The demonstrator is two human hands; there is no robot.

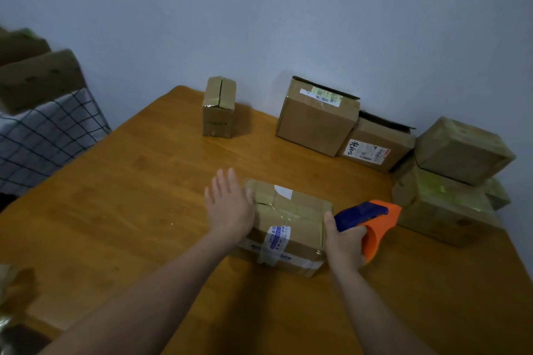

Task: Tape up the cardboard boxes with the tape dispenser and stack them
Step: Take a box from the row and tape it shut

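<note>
Wooden table (pixel 115 225), grey wall behind, box (pixel 291 219) dead centre. Left hand (pixel 229 204) lies flat, fingers straight, against its nine o'clock edge. Right hand (pixel 344 242), at three o'clock, is wrapped round the tape dispenser (pixel 372 219). The box looks light, stiff and tape-slick, so grip the side walls.

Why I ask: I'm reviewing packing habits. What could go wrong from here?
1. The left hand lies open at the left end of the near box, not gripping it; a pull from the tape dispenser in the right hand may slide that box on the smooth table.
2. A pass toward that hand could bring the dispenser's edge onto its fingers.
3. At the right, the upper stacked box sits askew on the lower box; another on top may tip.
</note>
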